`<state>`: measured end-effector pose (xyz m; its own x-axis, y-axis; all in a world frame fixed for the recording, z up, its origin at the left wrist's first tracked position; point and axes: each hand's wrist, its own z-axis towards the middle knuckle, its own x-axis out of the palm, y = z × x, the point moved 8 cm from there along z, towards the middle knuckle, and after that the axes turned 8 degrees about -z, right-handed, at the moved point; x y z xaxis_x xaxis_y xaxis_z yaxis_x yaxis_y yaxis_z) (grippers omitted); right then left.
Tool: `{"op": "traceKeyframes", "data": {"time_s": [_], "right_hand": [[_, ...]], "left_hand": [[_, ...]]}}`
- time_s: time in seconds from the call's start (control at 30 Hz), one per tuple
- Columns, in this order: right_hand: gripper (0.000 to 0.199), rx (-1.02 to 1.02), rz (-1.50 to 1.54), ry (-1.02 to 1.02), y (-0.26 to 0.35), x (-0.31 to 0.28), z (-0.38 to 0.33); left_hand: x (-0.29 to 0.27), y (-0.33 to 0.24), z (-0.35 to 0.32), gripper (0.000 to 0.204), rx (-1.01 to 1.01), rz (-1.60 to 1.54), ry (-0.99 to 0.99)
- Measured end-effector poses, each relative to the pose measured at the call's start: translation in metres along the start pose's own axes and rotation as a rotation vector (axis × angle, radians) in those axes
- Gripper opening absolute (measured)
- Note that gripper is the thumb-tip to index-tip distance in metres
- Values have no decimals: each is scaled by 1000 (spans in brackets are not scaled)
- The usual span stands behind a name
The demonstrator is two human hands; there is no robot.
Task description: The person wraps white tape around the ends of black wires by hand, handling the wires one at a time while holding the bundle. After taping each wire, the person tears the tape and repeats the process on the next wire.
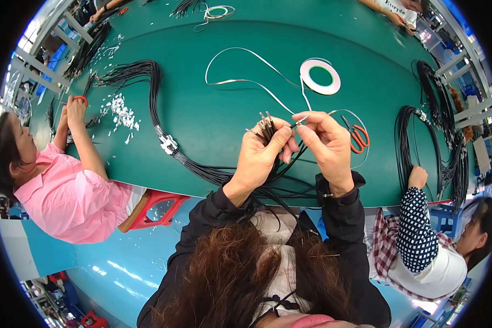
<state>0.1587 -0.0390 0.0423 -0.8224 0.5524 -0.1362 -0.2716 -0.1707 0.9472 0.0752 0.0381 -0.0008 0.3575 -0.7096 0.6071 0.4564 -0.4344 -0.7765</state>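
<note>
My left hand (pixel 255 160) is closed around a bunch of black cables (pixel 266 129) whose bare metallic ends stick up past the fingers. Close beside it, my right hand (pixel 331 148) pinches the tip of one black cable between thumb and forefinger, with a small pale end showing at the fingertips. The cables run down from my hands over the table edge toward my lap. Beyond my hands lies a roll of white tape (pixel 335 83), its loose strip looping over the green table (pixel 202 126). Scissors with orange-red handles (pixel 358 143) rest just right of my right hand.
A long black cable bundle (pixel 156 104) with a white tie curves across the left. White scraps (pixel 121 113) lie near a co-worker in pink (pixel 76 191) holding red-handled scissors. Another co-worker (pixel 421 235) at right touches more cable bundles (pixel 404 136). A red stool (pixel 167 210) stands lower left.
</note>
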Motion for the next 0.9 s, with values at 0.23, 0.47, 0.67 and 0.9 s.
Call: {"op": "traceKeyframes", "data": {"time_s": [0.23,0.47,0.67,0.9], "right_hand": [[17,32,10,-11,-7,2,-4],[15,40,-82,-96,-4,-3,-6],[13,63,-61,-63,2,1,-3],[9,34,26,-73,0,-1,-1]], "left_hand": [[-2,5,-3,16,-34,-5,-29],[1,7,-2,19,-115,-54,-32],[-1,7,1,20,-141,-100,-13],[2,8,2,21,-217,-207,50]]}}
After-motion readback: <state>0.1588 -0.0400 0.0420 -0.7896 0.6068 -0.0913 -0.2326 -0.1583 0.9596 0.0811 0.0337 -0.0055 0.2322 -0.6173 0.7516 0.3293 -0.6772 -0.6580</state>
